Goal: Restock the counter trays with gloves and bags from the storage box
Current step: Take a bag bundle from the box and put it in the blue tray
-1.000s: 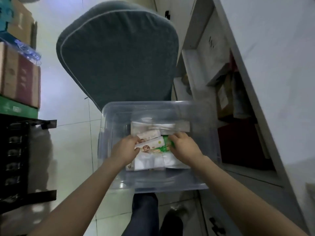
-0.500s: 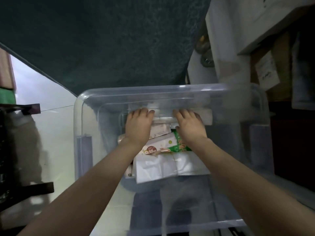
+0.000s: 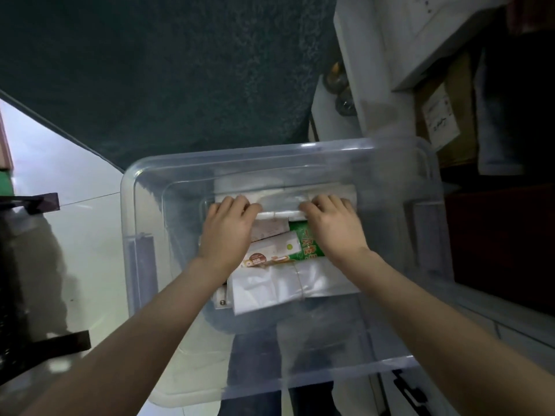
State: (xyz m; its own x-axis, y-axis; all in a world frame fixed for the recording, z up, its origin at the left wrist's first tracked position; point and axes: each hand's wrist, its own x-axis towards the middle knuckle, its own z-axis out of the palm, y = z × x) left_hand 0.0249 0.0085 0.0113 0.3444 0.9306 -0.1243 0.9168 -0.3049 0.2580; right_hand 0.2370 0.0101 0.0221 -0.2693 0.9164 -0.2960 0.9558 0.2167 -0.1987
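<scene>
Both hands inside the clear storage box (image 3: 426, 181), at its far wall. Left hand (image 3: 226, 232) and right hand (image 3: 335, 228) lie palm-down with fingers curled over the near edge of a long translucent white bag bundle (image 3: 282, 199), one hand toward each end; contact is plain, but whether the fingertips have closed under it I cannot tell. Judgement: the step is lifting this bundle out. To do it well, hook the fingers fully beneath both ends, raise it level so the slippery film does not sag or slide apart, and clear the far rim before turning to the counter. Bundle looks soft, flattened, glossy, apparently banded near the middle. Nearer in the box: a green packet (image 3: 306, 244) just beside small white packets (image 3: 274, 247), and a second folded white plastic stack (image 3: 288, 288) toward the near wall.
</scene>
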